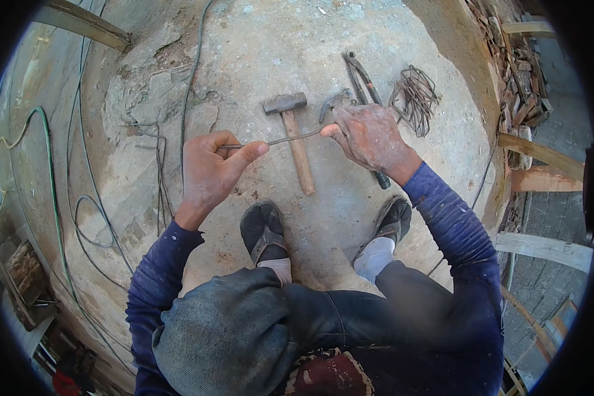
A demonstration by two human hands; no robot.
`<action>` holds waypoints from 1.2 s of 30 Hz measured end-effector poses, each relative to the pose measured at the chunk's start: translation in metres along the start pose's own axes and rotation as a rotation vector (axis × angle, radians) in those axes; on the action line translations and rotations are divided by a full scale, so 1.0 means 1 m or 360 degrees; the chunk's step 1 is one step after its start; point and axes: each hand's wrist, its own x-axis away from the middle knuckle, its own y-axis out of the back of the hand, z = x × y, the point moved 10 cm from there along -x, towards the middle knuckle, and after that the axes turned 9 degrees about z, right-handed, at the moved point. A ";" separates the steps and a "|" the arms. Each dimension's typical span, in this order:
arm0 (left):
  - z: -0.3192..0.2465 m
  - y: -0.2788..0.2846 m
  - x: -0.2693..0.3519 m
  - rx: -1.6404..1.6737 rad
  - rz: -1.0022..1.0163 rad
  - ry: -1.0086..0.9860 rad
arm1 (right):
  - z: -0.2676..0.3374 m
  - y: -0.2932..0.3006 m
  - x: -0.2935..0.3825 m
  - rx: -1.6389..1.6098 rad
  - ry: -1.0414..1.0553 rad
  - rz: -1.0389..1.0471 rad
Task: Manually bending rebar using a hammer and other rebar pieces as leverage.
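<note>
A thin, slightly bent metal rod [297,137] spans the gap between my two hands. My left hand [217,166] grips one end, its thumb lying along the rod. The other end disappears under my right hand [371,136], whose fingers close around it. Below the rod lies a sledgehammer with a steel head [285,103] and a wooden handle [301,166]. Partly hidden by my right hand are a claw hammer [334,103] and a long-handled cutting tool [361,76]. A bundle of bent metal rods [416,99] rests just beyond that hand.
Several bent rods [158,163] lie on the concrete floor [326,237] at left. A dark cable [193,79] and a green hose [54,198] run across the left side. Wooden planks [544,153] and broken rubble [524,94] line the right edge. My feet flank the hammer handle.
</note>
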 end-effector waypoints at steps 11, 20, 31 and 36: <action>0.019 -0.002 -0.002 0.0129 -0.0382 0.0016 | 0.002 -0.021 -0.005 -0.0003 -0.0382 0.0156; 0.032 -0.009 -0.004 0.0247 -0.0512 0.0091 | -0.006 -0.022 -0.007 -0.0074 -0.0559 0.0048; 0.073 -0.031 0.005 0.0617 -0.0160 0.0060 | -0.029 0.039 0.013 -0.0125 -0.0052 -0.0090; 0.077 -0.044 0.003 0.0975 -0.0097 0.0157 | -0.002 0.016 -0.006 0.0273 -0.0082 0.0085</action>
